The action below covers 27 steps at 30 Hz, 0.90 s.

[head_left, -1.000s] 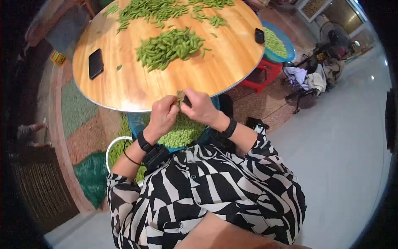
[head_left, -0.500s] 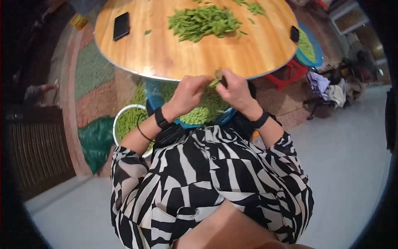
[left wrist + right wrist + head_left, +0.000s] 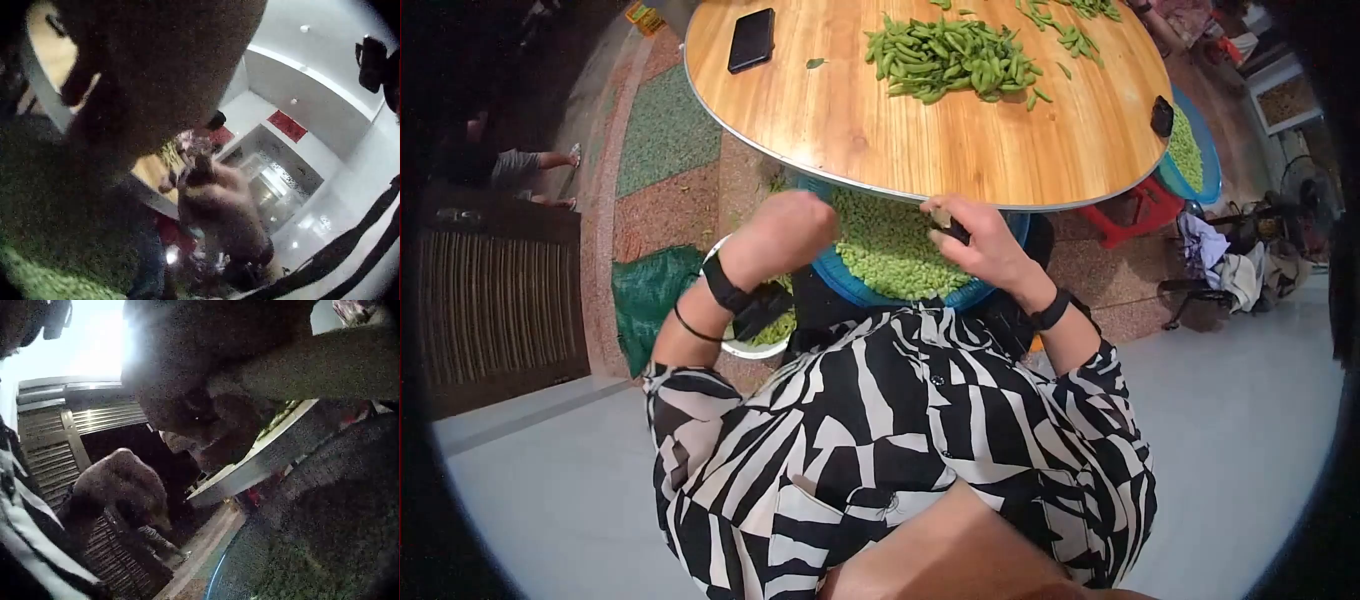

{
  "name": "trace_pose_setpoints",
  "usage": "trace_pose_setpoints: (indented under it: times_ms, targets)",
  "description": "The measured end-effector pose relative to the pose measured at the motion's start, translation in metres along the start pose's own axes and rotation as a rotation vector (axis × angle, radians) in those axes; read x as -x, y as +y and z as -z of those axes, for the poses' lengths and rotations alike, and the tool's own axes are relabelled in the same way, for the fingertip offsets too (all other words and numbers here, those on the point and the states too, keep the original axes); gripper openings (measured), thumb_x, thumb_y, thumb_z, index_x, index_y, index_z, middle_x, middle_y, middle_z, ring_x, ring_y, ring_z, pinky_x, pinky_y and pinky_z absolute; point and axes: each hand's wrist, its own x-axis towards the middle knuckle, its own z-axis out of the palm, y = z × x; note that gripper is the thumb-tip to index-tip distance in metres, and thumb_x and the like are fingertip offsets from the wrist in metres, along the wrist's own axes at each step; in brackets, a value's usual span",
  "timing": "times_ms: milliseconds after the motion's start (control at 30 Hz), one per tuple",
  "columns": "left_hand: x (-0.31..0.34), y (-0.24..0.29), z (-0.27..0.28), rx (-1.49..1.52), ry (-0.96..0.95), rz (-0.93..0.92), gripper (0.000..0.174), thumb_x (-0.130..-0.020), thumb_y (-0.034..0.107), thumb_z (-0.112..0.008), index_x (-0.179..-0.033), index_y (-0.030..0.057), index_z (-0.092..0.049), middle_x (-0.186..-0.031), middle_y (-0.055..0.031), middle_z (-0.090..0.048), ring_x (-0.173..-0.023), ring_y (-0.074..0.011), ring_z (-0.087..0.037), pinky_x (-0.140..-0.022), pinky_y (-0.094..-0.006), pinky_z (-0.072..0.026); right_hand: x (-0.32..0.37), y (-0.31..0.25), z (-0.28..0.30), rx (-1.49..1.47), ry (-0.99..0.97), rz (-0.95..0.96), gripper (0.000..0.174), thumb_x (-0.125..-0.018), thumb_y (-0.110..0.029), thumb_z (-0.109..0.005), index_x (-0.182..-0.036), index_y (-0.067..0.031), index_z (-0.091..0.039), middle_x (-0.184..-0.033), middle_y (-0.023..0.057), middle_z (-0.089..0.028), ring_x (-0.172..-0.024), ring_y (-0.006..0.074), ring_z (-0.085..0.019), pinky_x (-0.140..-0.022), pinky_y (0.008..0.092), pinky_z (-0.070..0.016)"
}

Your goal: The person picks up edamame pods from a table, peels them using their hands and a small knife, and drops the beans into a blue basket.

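My left hand (image 3: 785,238), blurred with its fingers curled, is raised left of a blue basin (image 3: 840,283) of shelled green beans (image 3: 895,245). No pod shows in it. My right hand (image 3: 985,240) is over the basin's right part, gripping a small dark object (image 3: 953,232) with a brownish piece at the fingertips; its kind cannot be told. Beyond the hands, a heap of green bean pods (image 3: 945,60) lies on a round wooden table (image 3: 830,120). Both wrist views are dark, and the left hand (image 3: 225,194) in its own view shows little detail.
A white bucket (image 3: 755,352) of green pods stands below my left forearm, beside a green mesh sack (image 3: 650,305). On the table lie a phone (image 3: 751,41) and a small black object (image 3: 1162,117). A second blue basin (image 3: 1212,160) of beans is near a red stool (image 3: 1135,213).
A second ago both hands met over the basin, and half a second ago a green pod showed between them. The left hand has since pulled away to the left; the head view has shifted.
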Motion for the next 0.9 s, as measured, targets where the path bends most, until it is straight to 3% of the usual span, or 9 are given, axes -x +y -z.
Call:
trace_pose_setpoints:
  times_ms: [67, 133, 300, 567, 633, 733, 767, 833, 900]
  targets:
    - [-0.022, -0.019, -0.003, -0.027, 0.190, -0.004, 0.011, -0.080, 0.014, -0.060, -0.079, 0.0029, -0.060, -0.073, -0.0193, -0.060, -0.070, -0.0372, -0.061, -0.063, -0.0447, -0.0498, 0.001, -0.004, 0.001, -0.046, 0.036, 0.065, 0.016, -0.082, -0.005, -0.059, -0.095, 0.0021, -0.057, -0.076, 0.0105, -0.061, -0.064, 0.0208, -0.062, -0.059, 0.0304, -0.0477]
    - [-0.061, -0.041, 0.002, 0.054, 0.489, -0.037, 0.011, -0.081, 0.013, -0.061, -0.083, 0.0026, -0.061, -0.078, -0.0186, -0.061, -0.075, -0.0377, -0.061, -0.068, -0.0447, -0.0498, 0.000, -0.009, 0.003, -0.312, -0.039, -0.386, 0.014, -0.090, -0.010, -0.057, -0.096, 0.0023, -0.057, -0.075, 0.0057, -0.060, -0.056, 0.0116, -0.058, -0.053, 0.0249, -0.0464]
    - [-0.184, -0.082, 0.005, 0.071, 0.864, 0.107, 0.011, -0.078, 0.009, -0.055, -0.080, -0.0002, -0.061, -0.080, -0.0234, -0.062, -0.076, -0.0398, -0.062, -0.067, -0.0476, -0.0511, -0.002, -0.003, 0.001, -0.410, 0.057, -0.430, 0.015, -0.095, -0.013, -0.052, -0.099, 0.0009, -0.054, -0.073, 0.0021, -0.056, -0.050, 0.0064, -0.050, -0.048, 0.0209, -0.0423]
    - [-0.210, -0.104, -0.004, 0.186, 0.766, 0.284, 0.018, -0.077, 0.012, -0.057, -0.087, -0.0020, -0.062, -0.082, -0.0236, -0.064, -0.079, -0.0406, -0.062, -0.070, -0.0472, -0.0506, 0.007, 0.000, 0.010, -0.551, 0.164, -0.471, 0.021, -0.095, -0.020, -0.051, -0.104, -0.0008, -0.051, -0.072, 0.0012, -0.050, -0.056, 0.0058, -0.046, -0.046, 0.0209, -0.0373]
    - [-0.197, -0.098, 0.001, 0.181, 0.728, 0.288, 0.019, -0.079, 0.015, -0.057, -0.089, -0.0006, -0.062, -0.082, -0.0221, -0.064, -0.079, -0.0394, -0.062, -0.070, -0.0451, -0.0502, 0.003, -0.005, 0.013, -0.716, 0.134, -0.536, 0.026, -0.098, -0.019, -0.042, -0.118, -0.0027, -0.048, -0.076, -0.0004, -0.046, -0.053, 0.0052, -0.040, -0.043, 0.0186, -0.0338]
    - [-0.169, -0.077, 0.001, 0.515, 0.885, 0.076, 0.015, -0.084, 0.014, -0.062, -0.089, 0.0000, -0.063, -0.072, -0.0084, -0.063, -0.060, -0.0181, -0.059, -0.056, -0.0296, -0.0463, -0.005, 0.003, 0.010, -0.845, 0.192, -0.529, 0.032, -0.098, -0.019, -0.042, -0.126, -0.0031, -0.045, -0.080, 0.0014, -0.047, -0.056, 0.0062, -0.042, -0.043, 0.0186, -0.0346]
    - [-0.162, -0.070, -0.003, 0.515, 0.878, 0.076, 0.015, -0.084, 0.014, -0.062, -0.089, 0.0000, -0.063, -0.072, -0.0084, -0.063, -0.060, -0.0181, -0.059, -0.056, -0.0296, -0.0463, -0.008, 0.001, 0.009, -0.849, 0.194, -0.532, 0.032, -0.098, -0.019, -0.042, -0.126, -0.0031, -0.045, -0.080, 0.0014, -0.047, -0.056, 0.0062, -0.042, -0.043, 0.0186, -0.0346]
    - [-0.122, -0.017, 0.012, 1.359, 0.504, 0.154, 0.015, -0.090, 0.016, -0.060, -0.091, 0.0015, -0.063, -0.070, -0.0005, -0.059, -0.055, -0.0065, -0.051, -0.048, -0.0212, -0.0386, -0.015, -0.010, 0.010, -1.032, 0.239, -0.492, 0.035, -0.098, -0.018, -0.043, -0.129, -0.0032, -0.044, -0.082, 0.0026, -0.047, -0.058, 0.0071, -0.044, -0.043, 0.0189, -0.0350]
    - [-0.105, 0.008, 0.004, 1.534, 0.412, 0.091, 0.016, -0.093, 0.019, -0.059, -0.095, 0.0029, -0.062, -0.068, 0.0022, -0.057, -0.053, -0.0026, -0.046, -0.045, -0.0170, -0.0322, -0.019, -0.011, 0.007, -1.080, 0.248, -0.473, 0.034, -0.098, -0.021, -0.046, -0.129, -0.0061, -0.045, -0.079, 0.0016, -0.049, -0.056, 0.0067, -0.045, -0.042, 0.0186, -0.0353]
